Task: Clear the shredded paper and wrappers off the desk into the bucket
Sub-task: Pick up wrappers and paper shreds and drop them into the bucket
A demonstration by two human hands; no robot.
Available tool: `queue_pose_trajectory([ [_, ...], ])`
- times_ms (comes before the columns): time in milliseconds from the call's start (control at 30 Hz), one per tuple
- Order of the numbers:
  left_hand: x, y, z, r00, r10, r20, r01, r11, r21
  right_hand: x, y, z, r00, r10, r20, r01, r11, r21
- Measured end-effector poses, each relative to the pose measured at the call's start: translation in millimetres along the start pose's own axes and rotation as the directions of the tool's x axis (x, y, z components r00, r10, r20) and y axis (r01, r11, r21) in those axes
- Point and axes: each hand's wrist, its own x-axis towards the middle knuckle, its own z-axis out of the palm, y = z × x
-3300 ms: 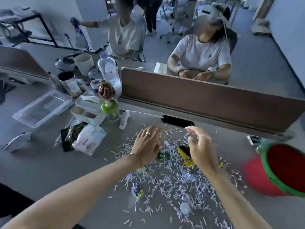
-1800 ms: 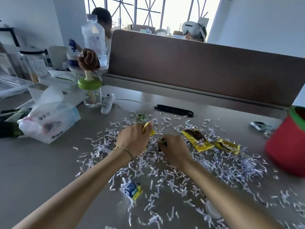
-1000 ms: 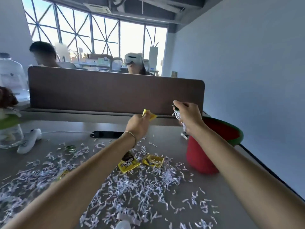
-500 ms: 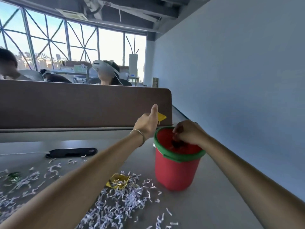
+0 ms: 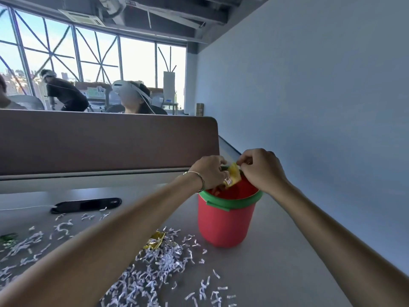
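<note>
A red bucket (image 5: 225,224) with a green rim stands on the grey desk (image 5: 276,262) near the right wall. Both hands hover over its mouth. My left hand (image 5: 209,170) pinches a yellow wrapper (image 5: 233,177) that hangs over the bucket's opening. My right hand (image 5: 260,169) touches the same wrapper's top edge with curled fingers; whether it grips it is unclear. White shredded paper (image 5: 155,273) lies scattered on the desk left of the bucket, with a crumpled yellow wrapper (image 5: 156,239) among it. A green wrapper (image 5: 8,238) sits at the far left edge.
A brown divider panel (image 5: 106,142) runs along the back of the desk. A black oval cable slot (image 5: 86,204) lies in front of it. People sit beyond the divider. A blue-grey wall (image 5: 321,107) bounds the desk on the right.
My left hand has brought the yellow wrapper over the bucket's mouth. My right hand has risen out of the bucket and met the left hand at the wrapper.
</note>
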Motion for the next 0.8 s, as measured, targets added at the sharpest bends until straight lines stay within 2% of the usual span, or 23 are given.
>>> queue_pose_trajectory([
  [167,-36,-18,-22,0.987,0.051,-0.156,-0.033,0.993,0.114,-18,-29,15,0.990,-0.136,-0.043,0.136,0.991,0.007],
  [300,-77,-58,-31,0.987,0.007,-0.158,0.023,0.982,0.187,-36,-62,43,0.952,-0.296,-0.076,0.301,0.951,0.067],
  [400,-108,-92,-27,0.989,-0.057,-0.138,0.085,0.974,0.209,-53,-82,68,0.919,-0.391,-0.038,0.393,0.911,0.127],
  [567,-144,-146,7,0.977,-0.207,0.059,0.176,0.926,0.333,-81,-90,111,0.901,-0.427,0.077,0.409,0.895,0.179],
  [667,-155,-167,30,0.956,-0.230,0.184,0.138,0.901,0.410,-94,-81,132,0.902,-0.406,0.146,0.380,0.908,0.179],
  [733,-158,-175,40,0.963,-0.194,0.189,0.104,0.908,0.406,-100,-71,142,0.906,-0.381,0.186,0.353,0.921,0.167],
  [800,-158,-178,45,0.981,-0.145,0.131,0.087,0.925,0.369,-104,-61,149,0.909,-0.354,0.219,0.329,0.933,0.143],
])
